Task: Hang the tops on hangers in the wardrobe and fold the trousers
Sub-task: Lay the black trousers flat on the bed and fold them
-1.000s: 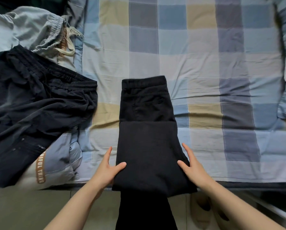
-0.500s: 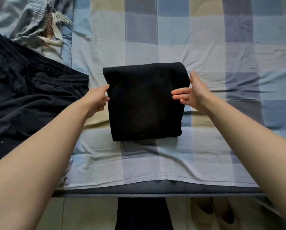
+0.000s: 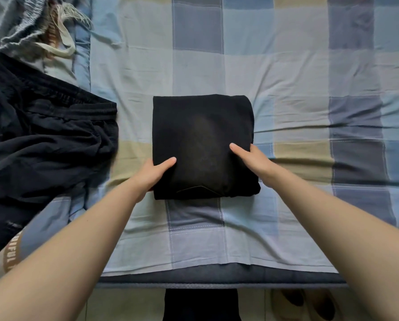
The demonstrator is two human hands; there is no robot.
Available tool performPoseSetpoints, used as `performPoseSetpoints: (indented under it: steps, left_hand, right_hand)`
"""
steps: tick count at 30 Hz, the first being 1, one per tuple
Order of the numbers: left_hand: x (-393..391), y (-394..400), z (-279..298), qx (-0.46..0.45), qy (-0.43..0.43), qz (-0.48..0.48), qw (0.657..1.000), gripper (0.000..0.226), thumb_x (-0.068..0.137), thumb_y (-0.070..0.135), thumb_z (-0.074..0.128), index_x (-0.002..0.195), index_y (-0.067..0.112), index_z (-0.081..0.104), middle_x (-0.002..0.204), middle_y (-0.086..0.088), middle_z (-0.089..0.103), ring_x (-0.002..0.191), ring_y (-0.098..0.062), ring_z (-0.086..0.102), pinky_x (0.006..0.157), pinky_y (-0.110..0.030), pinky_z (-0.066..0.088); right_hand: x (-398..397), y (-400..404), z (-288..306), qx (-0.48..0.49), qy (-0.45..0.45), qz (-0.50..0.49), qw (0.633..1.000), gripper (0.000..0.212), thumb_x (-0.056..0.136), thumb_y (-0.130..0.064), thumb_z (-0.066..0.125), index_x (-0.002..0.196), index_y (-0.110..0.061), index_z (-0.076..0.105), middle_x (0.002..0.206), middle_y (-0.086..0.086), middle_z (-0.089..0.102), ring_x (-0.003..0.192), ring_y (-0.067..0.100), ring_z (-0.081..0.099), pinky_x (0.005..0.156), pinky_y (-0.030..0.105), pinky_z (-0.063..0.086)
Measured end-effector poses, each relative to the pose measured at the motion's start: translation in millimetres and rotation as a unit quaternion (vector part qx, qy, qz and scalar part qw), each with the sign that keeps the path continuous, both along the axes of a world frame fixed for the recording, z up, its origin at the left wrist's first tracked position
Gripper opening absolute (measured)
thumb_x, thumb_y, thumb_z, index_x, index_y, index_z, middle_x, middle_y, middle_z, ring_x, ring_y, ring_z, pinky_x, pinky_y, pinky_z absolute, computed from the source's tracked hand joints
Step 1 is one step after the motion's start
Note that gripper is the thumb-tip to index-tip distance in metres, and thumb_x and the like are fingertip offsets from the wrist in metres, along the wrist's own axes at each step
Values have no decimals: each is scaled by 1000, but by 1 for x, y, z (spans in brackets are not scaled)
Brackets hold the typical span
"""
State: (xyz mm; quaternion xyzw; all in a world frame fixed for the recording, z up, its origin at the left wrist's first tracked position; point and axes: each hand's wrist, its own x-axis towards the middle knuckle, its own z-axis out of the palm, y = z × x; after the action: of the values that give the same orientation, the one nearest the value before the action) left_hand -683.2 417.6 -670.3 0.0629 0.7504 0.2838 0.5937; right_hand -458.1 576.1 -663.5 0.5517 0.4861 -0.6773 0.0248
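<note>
Black trousers (image 3: 203, 144) are folded into a squarish bundle, sitting roughly mid-bed on the checked sheet (image 3: 286, 77) (blue, grey and tan squares). Bundle lies flat, near edge well back from the mattress edge (image 3: 217, 278).

Left hand (image 3: 152, 174) grips the bundle's near-left corner: thumb lies on top of the fabric pointing right, the other fingers are tucked under the edge so can't tell how they're spread. Right hand (image 3: 252, 158) does the same on the right side, a bit further up: thumb on top pointing left, rest of the fingers hidden under/behind the cloth. So both are basically pinching the fold btw thumb and the hidden fingers. Both forearms come in bare from the bottom corners.

Left of the bundle, apart from it w/ a strip of sheet between, there's a crumpled dark navy pair of trousers (image 3: 43, 147) w/ an elastic waistband, not folded. Behind that in the top-left corner is a light grey garment (image 3: 20, 26) w/ a gathered waistband and a cream drawstring (image 3: 61, 47) trailing out. Under the navy pair at the lower left pokes out a pale top w/ brown lettering (image 3: 12, 251), text only partly readable.

On the floor below the bed edge: something black (image 3: 201, 304) straight down the middle, can't tell what exactly, and a pair of slippers (image 3: 307, 304) to the right of it.
</note>
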Motion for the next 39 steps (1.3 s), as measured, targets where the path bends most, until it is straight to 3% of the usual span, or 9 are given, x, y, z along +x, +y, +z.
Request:
performPoseSetpoints:
  steps: [3,6,10,17,22,26,32,36,39]
  left_hand:
    - [2,3,-11,37,-16,69,997,46,84,45,70,126,33,57,111,19,68,97,0,64,77,-19,48]
    - [12,1,-21,44,42,128,990,47,81,41,75,123,25,61,109,12,69,96,-7,65,79,-21,49]
    - [12,7,-20,26,-55,210,976,51,77,49,76,119,21,66,106,4,74,92,-16,73,75,-29,57]
    - [16,-11,12,19,-102,219,970,54,74,41,80,119,15,67,108,-3,74,95,-20,73,76,-32,56]
    - [40,-37,72,9,-155,224,962,52,71,39,79,115,13,68,106,-5,75,95,-22,73,81,-36,55]
    - [58,-49,131,26,-155,180,971,69,61,51,80,121,20,66,112,-2,73,101,-22,71,91,-39,53]
    - [69,-64,239,29,-144,71,987,79,47,68,83,112,23,69,105,3,75,93,-18,73,81,-36,56]
    - [80,-77,301,52,-136,-16,989,75,54,68,80,115,28,67,108,6,74,95,-17,73,88,-40,55]
    - [100,-89,348,57,-126,-93,986,76,52,69,80,116,30,65,106,9,74,94,-14,72,79,-35,58]
  right_hand:
    - [-10,-1,-8,-37,19,-76,996,58,85,-39,68,135,-17,51,126,-4,63,111,14,61,94,29,49]
    - [-2,-3,-15,-59,27,-95,993,61,79,-40,74,131,-15,54,117,-5,67,102,12,66,81,24,53]
    - [2,-6,-19,-94,30,-79,992,72,79,-46,72,139,-19,44,127,-3,61,110,16,62,96,34,50]
    - [8,-21,20,-119,13,-116,986,62,70,-43,80,122,-16,61,106,1,72,90,19,72,68,28,57]
    - [41,-55,79,-121,13,-153,981,48,68,-37,83,109,-15,68,93,-1,76,82,16,73,60,24,56]
    - [70,-90,135,-89,24,-207,974,45,66,-36,84,104,-16,71,93,-1,76,84,15,73,60,23,56]
    - [99,-159,242,-11,34,-308,951,41,73,-31,80,108,-14,69,97,-4,75,89,11,71,66,20,55]
    - [118,-211,305,18,37,-385,922,30,78,-44,73,99,-23,70,97,-11,74,87,5,70,62,13,53]
    - [137,-261,350,27,22,-462,886,32,81,-55,65,93,-25,69,89,-15,74,81,2,70,60,12,53]
